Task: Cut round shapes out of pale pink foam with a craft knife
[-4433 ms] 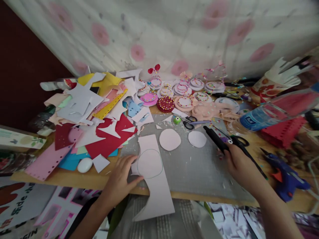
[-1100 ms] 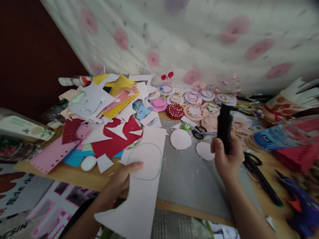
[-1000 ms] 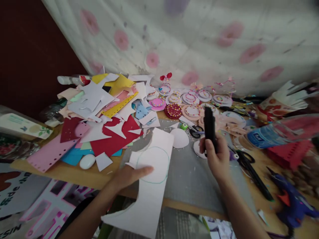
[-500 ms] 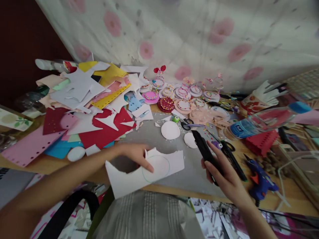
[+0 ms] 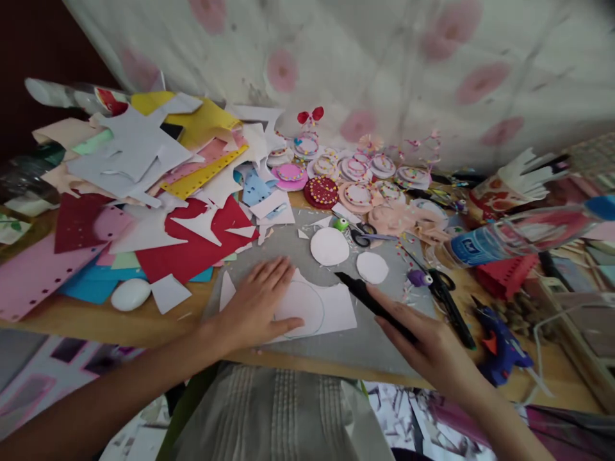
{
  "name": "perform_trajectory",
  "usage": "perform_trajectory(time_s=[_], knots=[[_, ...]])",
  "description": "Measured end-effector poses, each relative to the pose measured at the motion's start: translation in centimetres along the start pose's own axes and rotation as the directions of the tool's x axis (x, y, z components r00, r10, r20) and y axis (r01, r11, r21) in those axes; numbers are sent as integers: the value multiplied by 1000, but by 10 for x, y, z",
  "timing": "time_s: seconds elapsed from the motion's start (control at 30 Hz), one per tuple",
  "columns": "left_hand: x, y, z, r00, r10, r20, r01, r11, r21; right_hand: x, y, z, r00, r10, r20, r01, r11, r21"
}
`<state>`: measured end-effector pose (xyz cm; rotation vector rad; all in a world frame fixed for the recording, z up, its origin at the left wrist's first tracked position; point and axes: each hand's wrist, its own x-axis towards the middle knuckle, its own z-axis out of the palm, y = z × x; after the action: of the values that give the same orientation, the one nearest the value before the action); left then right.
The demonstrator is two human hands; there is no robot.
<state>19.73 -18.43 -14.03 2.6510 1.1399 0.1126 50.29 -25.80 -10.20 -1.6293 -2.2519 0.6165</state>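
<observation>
My left hand [image 5: 257,302] lies flat, fingers spread, on a white paper sheet [image 5: 331,308] that bears a drawn circle [image 5: 300,309]. The sheet rests on a grey cutting mat [image 5: 288,256] at the table's near edge. In my right hand [image 5: 430,346] is a black craft knife [image 5: 369,301], its tip pointing left at the sheet's right corner. Two cut white paper discs [image 5: 329,246] [image 5: 372,267] lie on the mat beyond the sheet.
A heap of coloured paper scraps [image 5: 158,186] fills the left of the table. Decorated round pieces [image 5: 336,179] line the back. Scissors [image 5: 446,301], a blue glue gun [image 5: 502,342] and a lying water bottle [image 5: 504,234] sit right.
My left hand turned the sheet sideways, laid it on the mat and now presses it flat. My right hand lifted the knife, then lowered it to the sheet's right corner.
</observation>
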Motion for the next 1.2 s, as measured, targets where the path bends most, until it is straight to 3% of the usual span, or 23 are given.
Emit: perform_trajectory(time_s=[0.13,0.27,0.43,1.2], knots=[[0,-10,16,997,68,-27,-68,998,3,24,-15,-6,984,-88,157,106,988,-112],[10,-25,10,978,207,10,-206,977,-63,39,-20,-2,959,-118,257,168,968,-185],[13,-28,9,971,236,43,-232,969,-87,41,-18,2,943,-79,324,168,952,-257],[14,-27,10,976,206,67,-199,975,-96,52,-30,-10,917,-130,377,311,823,-474]])
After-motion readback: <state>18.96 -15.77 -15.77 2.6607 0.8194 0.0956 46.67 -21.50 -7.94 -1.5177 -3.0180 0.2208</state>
